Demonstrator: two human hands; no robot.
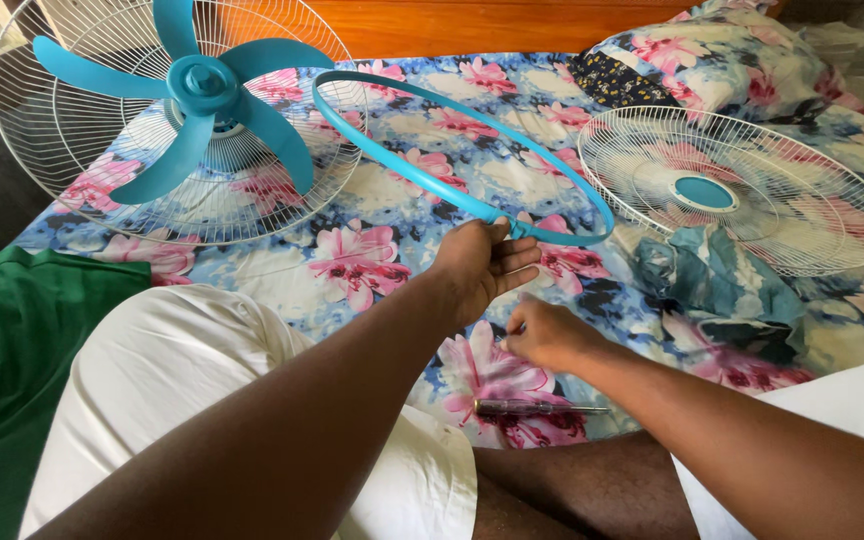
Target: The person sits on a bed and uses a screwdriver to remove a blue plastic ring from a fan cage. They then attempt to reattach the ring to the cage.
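The left hand (pixel 482 265) is pinching the thin blue plastic fan-guard ring (pixel 422 165), which is stretching away toward eleven o'clock above the flowered bed (pixel 392 215). The right hand (pixel 549 335), just beside it at five o'clock, is curling nearly closed; what it is gripping, I cannot tell.

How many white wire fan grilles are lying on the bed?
2. One grille is at the far left, with the blue fan blades sitting in it. The other grille lies at the right, by the flowered pillow. None looks hidden.

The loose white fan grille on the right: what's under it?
Under the white fan grille, the floral bedsheet shows through its wires, with a floral pillow at its far edge. Its blue centre cap hides what lies beneath.
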